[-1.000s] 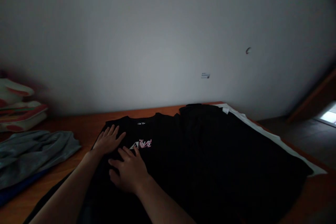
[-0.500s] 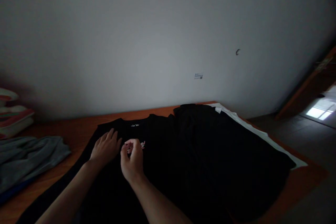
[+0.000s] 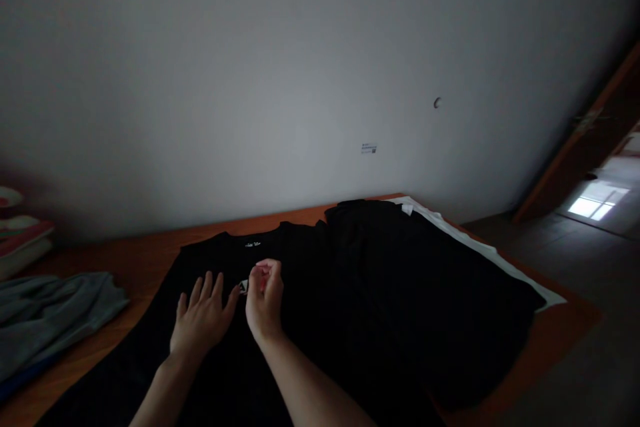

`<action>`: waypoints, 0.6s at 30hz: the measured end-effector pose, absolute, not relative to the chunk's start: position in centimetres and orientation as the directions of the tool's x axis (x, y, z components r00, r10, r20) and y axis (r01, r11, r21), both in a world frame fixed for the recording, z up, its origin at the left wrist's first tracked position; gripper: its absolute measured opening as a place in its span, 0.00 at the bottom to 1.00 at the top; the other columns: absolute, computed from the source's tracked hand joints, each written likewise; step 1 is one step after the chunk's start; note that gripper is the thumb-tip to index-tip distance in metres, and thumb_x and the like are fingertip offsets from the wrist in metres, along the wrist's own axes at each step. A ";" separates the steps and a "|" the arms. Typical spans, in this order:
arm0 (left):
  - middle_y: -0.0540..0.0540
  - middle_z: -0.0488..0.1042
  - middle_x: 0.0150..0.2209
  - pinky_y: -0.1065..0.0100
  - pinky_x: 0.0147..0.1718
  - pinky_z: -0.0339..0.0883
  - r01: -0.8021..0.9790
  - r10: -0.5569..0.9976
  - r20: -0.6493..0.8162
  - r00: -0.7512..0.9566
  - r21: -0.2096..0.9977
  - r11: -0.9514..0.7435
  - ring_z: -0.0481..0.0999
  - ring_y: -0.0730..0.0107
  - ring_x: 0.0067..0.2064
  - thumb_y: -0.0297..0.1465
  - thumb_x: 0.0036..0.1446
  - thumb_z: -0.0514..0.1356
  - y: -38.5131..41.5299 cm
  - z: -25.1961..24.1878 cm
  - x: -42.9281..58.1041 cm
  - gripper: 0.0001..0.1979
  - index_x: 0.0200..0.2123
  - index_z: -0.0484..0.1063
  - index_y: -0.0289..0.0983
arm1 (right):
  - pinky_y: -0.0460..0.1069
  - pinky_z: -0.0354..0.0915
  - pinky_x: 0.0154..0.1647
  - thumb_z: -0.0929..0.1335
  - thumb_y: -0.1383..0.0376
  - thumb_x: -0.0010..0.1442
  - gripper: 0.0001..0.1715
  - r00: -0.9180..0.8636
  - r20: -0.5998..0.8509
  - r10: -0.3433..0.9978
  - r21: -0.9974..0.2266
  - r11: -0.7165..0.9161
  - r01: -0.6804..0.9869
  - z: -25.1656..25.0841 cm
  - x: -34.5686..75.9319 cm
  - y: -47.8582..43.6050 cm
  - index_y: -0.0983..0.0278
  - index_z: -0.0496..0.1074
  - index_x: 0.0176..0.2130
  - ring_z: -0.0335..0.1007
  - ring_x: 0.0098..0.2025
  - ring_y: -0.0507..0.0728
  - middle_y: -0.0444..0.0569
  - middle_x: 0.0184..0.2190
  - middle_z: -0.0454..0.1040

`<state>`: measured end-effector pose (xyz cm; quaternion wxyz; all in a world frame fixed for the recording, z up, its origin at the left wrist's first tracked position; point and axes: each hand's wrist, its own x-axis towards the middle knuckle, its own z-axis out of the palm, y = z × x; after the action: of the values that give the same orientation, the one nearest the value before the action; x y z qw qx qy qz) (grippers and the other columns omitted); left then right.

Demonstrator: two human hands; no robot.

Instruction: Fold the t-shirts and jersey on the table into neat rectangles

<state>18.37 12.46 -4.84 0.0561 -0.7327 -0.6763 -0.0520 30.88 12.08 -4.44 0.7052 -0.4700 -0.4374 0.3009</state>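
A black T-shirt (image 3: pixel 300 280) is spread on the wooden table (image 3: pixel 145 247), its neckline pointing at the wall and a small light print on the chest. My left hand (image 3: pixel 203 317) rests palm down on the shirt's left chest, fingers spread. Beside the print, my right hand (image 3: pixel 266 303) is curled with thumb and fingertips close together; whatever they may pinch cannot be made out. The right hand covers part of the print. To the right lies another black garment (image 3: pixel 440 307), with a white cloth (image 3: pixel 453 225) showing along its far edge.
At the left, a crumpled grey cloth (image 3: pixel 60 310) lies over something blue (image 3: pixel 27 373). Behind it sits a striped folded stack (image 3: pixel 25 240). The wall carries a small label (image 3: pixel 369 148). Past the table's right end stands a wooden door (image 3: pixel 560 153).
My left hand has slid toward me and spread its fingers more. My right hand has shifted slightly right across the print, still curled. The view has turned a little to the right.
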 end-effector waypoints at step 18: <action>0.30 0.55 0.70 0.41 0.65 0.47 0.998 0.993 0.115 0.009 -0.061 -0.002 0.53 0.43 0.71 0.44 0.64 0.42 12.0 -4.1 19.6 0.36 0.68 0.58 0.29 | 0.65 0.53 0.59 0.74 0.53 0.56 0.32 0.505 0.273 0.819 -0.317 -0.419 0.851 -2.4 51.7 12.1 0.64 0.72 0.56 0.57 0.63 0.72 0.66 0.64 0.61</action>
<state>19.58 12.00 -4.12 0.0620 -0.7074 -0.7038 -0.0192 51.69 12.08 -2.41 0.2108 -0.8414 -0.4961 -0.0378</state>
